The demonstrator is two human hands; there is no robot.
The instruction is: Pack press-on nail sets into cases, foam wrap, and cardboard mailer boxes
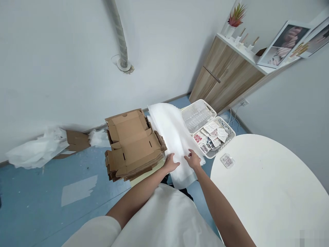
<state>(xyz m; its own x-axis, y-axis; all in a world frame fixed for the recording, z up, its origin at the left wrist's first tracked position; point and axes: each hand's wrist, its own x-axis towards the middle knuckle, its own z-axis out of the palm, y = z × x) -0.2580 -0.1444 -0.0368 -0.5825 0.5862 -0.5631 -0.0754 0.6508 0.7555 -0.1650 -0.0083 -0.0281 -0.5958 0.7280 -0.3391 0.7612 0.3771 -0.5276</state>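
A stack of thin white foam sheets (167, 127) lies in front of me, its near end bent down towards my body. My left hand (171, 163) is over the sheets' left side, thumb and fingers apart. Over their right side is my right hand (192, 160), its fingers slightly curled and the thumb held away from them. Neither hand shows anything gripped; whether the fingertips touch the foam is hard to make out. Left of the foam sits a pile of flattened brown cardboard boxes (133, 140), close to my left hand.
Two white plastic baskets stand beyond the foam: one with clear plastic cases (196, 115), one with printed cards and packets (215, 135). A round white table (269, 185) at right bears a small clear case (227, 160). A wooden cabinet (223, 72) stands behind; plastic wrapping (38, 147) lies left.
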